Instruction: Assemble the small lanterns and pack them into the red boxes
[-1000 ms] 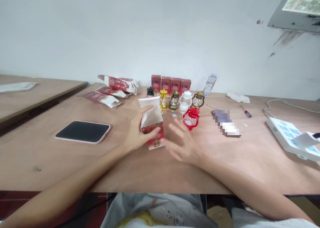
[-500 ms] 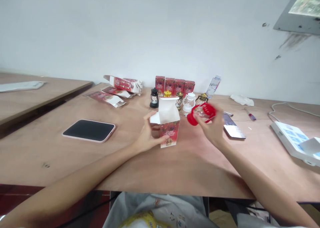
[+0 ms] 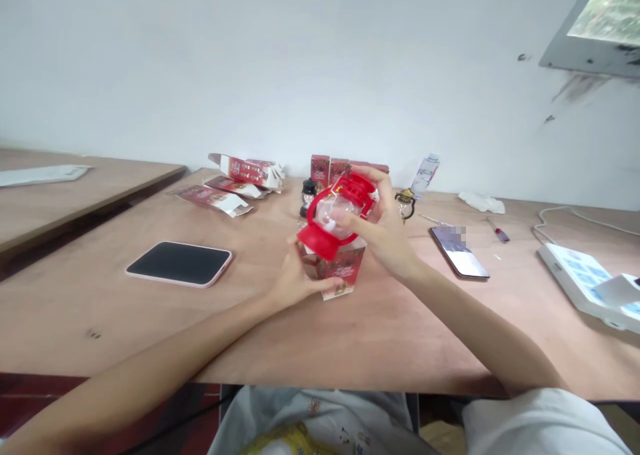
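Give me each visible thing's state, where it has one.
Red lantern: tilted, in right hand
Front box: in left hand, top mostly hidden
Pink-edged phone: flat, screen dark
Right phone: flat, screen bright
Black lantern: upright
Screwdriver: lying flat
Back-left boxes: lying, flaps open

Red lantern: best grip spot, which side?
I'd take the red lantern around its cap end and clear globe, coming from the right, much as the right hand holds it. It's tilted, cap up to the right, flared base down to the left; the left hand, on the red printed carton, likely crowds the base side.
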A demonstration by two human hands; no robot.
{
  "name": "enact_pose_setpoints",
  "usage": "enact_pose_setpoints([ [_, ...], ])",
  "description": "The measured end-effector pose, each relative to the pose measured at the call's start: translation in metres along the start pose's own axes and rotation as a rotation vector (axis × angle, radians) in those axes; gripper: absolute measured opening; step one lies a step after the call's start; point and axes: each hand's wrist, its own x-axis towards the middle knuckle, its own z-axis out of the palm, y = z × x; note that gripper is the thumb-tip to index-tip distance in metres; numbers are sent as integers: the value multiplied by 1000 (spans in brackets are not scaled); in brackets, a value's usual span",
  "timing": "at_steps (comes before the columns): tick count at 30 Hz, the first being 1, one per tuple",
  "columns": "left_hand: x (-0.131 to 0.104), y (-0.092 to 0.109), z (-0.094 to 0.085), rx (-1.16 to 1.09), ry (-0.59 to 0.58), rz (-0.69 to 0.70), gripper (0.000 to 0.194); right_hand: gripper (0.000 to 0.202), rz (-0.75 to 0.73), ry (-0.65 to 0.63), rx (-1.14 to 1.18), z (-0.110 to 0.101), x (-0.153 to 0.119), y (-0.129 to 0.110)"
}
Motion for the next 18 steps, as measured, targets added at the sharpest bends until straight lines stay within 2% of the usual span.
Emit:
enact_pose_setpoints([
  [4,-1,-7,2,-16,50,88,89,56,-21,111,-126,-16,1,10],
  [7,-1,-9,1,-10,38,110,86,54,-22,117,-315,-22,-1,10],
  [11,-2,-10,1,11,30,187,85,52,-127,-32,-559,-16,-5,5],
  [14,-3,-11,1,16,41,214,86,47,-218,-139,-654,-11,-8,3],
  [18,-3,-14,1,18,37,209,87,20,-230,-262,-680,-13,-7,6],
])
